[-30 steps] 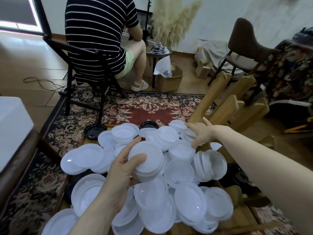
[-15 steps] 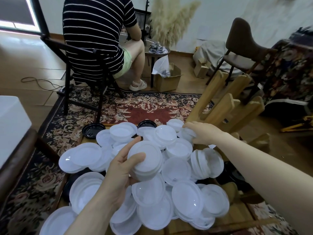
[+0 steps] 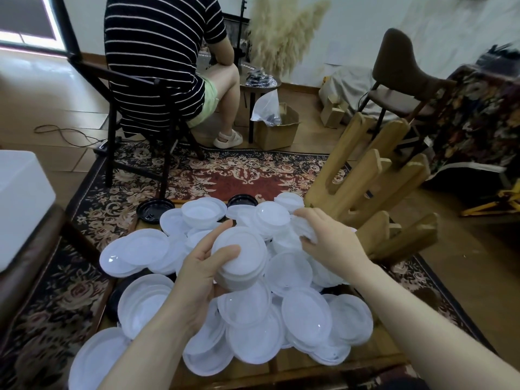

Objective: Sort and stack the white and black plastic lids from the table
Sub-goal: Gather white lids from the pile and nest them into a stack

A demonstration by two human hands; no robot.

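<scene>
White plastic lids (image 3: 305,316) lie heaped across the low wooden bench (image 3: 281,370), with two black lids (image 3: 154,210) at its far edge. Her left hand (image 3: 201,273) has its grip clamped round a small stack of white lids (image 3: 239,256) above the heap; her right hand (image 3: 327,239) pinches another white lid (image 3: 302,229) just beside it.

No legible text, label, brand, number or sign anywhere in the head view. White lids (image 3: 305,316) and black lids (image 3: 155,210) show plain surfaces, no print resolved. Small dark items at 12 o'clock, on the side table (image 3: 261,83), carry pale marks too blurred to read.
</scene>
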